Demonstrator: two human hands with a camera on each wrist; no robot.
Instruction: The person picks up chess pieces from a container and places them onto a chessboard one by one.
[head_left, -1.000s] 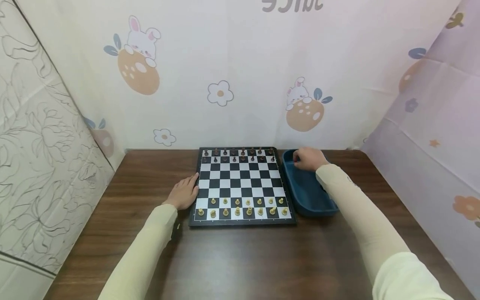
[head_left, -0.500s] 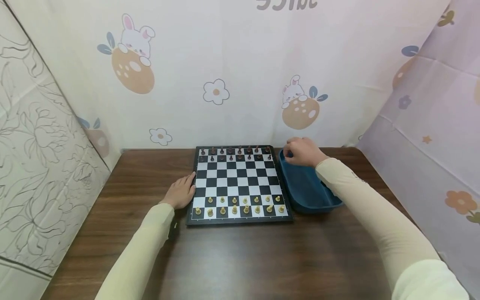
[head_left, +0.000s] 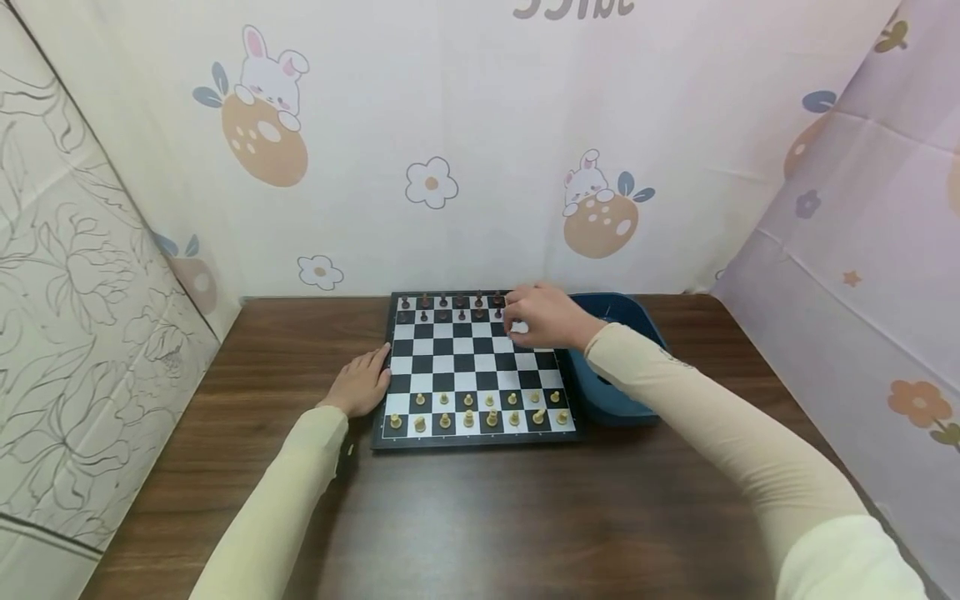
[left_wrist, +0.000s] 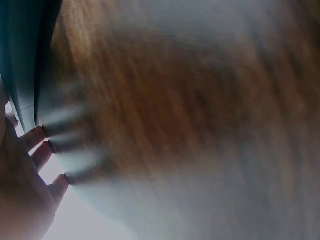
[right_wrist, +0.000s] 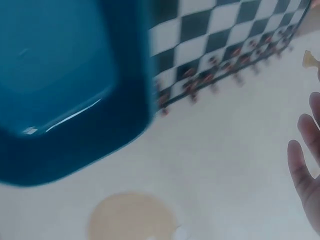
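Note:
A black-and-white chessboard (head_left: 465, 350) lies on the table, with pale yellow chess pieces (head_left: 468, 419) in two rows at the near side and dark red pieces (head_left: 443, 300) in two rows at the far side. My left hand (head_left: 358, 385) rests beside the board's left edge, fingers extended and touching it. Over the far right part of the board, my right hand (head_left: 547, 317) covers some squares and pieces. In the right wrist view, a pale yellow chess piece (right_wrist: 310, 59) shows at the fingertips of that hand, held there; its kind is unclear.
A blue plastic bin (head_left: 611, 408) stands against the board's right side, partly hidden by the right forearm. The brown wooden table (head_left: 465, 517) extends in front, with a patterned curtain (head_left: 487, 233) behind it and another at the right.
My right hand has moved left from the bin's far end to over the board's far right part. The bin has shifted slightly. My left hand stays at the board's edge.

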